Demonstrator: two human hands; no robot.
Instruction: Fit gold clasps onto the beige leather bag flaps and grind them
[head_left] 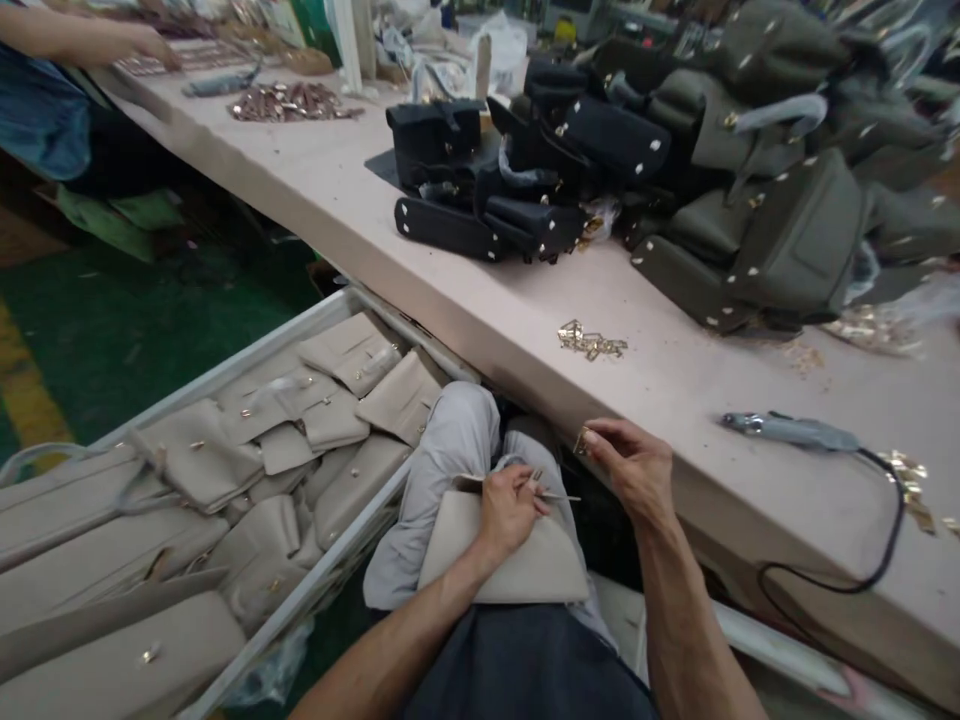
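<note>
A beige leather bag piece [517, 560] lies on my lap. My left hand [508, 508] rests on its upper edge and pinches a thin strap or tab there, beside a small gold fitting. My right hand [628, 462] hovers just in front of the table edge and holds a small gold metal clasp [582, 441] between thumb and fingertips. The two hands are a short gap apart.
A pink worktable [480, 300] carries loose gold clasps [591, 343], a grey corded hand tool [795, 431], black bags [517, 170] and olive bags [780, 190]. A white-framed bin [330, 315] at my left holds several beige bags. Another person's arm [97, 40] reaches over the table at top left.
</note>
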